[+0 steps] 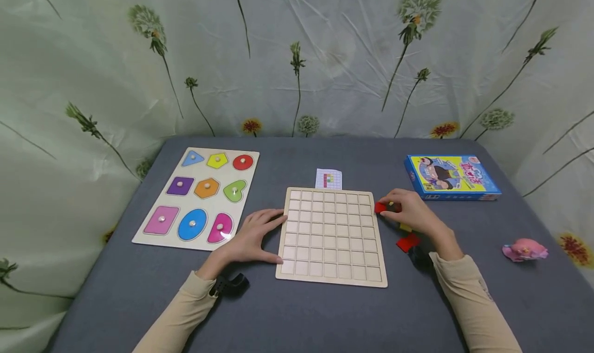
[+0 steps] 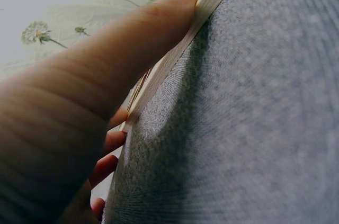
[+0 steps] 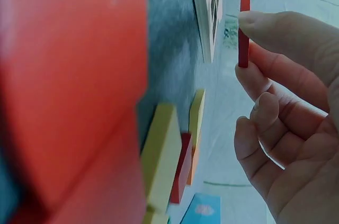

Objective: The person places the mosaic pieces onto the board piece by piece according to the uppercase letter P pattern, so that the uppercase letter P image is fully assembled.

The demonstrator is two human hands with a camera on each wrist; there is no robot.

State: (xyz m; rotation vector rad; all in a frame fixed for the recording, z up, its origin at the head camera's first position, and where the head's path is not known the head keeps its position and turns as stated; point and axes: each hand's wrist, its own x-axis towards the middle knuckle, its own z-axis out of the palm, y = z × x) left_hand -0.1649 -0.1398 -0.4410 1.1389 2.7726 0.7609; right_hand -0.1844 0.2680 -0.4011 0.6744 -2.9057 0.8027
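A square wooden grid board [image 1: 331, 238] lies in the middle of the table, its cells bare. My left hand [image 1: 250, 237] rests at its left side, with the thumb on the board's edge [image 2: 175, 57] and the fingertips farther up that edge. Between thumb and fingertips, my right hand [image 1: 413, 211] pinches a thin red tile [image 3: 243, 33] just off the board's right edge. Under and beside that hand lie loose red tiles [image 1: 408, 242] and yellow tiles [image 3: 161, 155], partly hidden by it in the head view.
Touching the board's far edge is a small printed card [image 1: 329, 179] with a coloured grid. A shape puzzle with knobbed pieces [image 1: 197, 160] lies at the left. A blue and yellow box [image 1: 455, 178] is at the back right, a pink toy [image 1: 525, 250] near the right edge.
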